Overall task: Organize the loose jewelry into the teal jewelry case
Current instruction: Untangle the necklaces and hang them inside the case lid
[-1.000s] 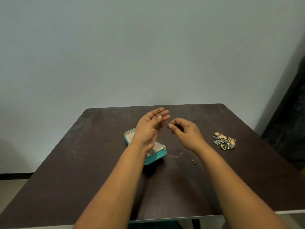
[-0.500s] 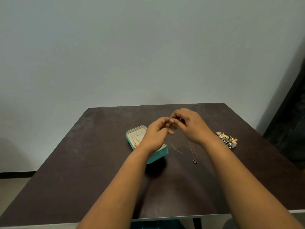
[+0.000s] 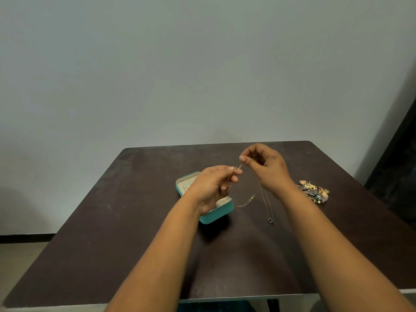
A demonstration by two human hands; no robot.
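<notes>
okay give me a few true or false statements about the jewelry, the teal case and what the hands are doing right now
1. The teal case is open. True.
2. Both hands are flat on the table. False: the left hand and right hand are raised, pinching a thin gold chain.
3. A pile of jewelry lies right of the hands. True.
4. The pendant necklace is inside the case. False: it hangs from the right hand, its pendant down near the table.

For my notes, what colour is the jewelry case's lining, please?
Cream, inside the teal jewelry case, head view.
</notes>
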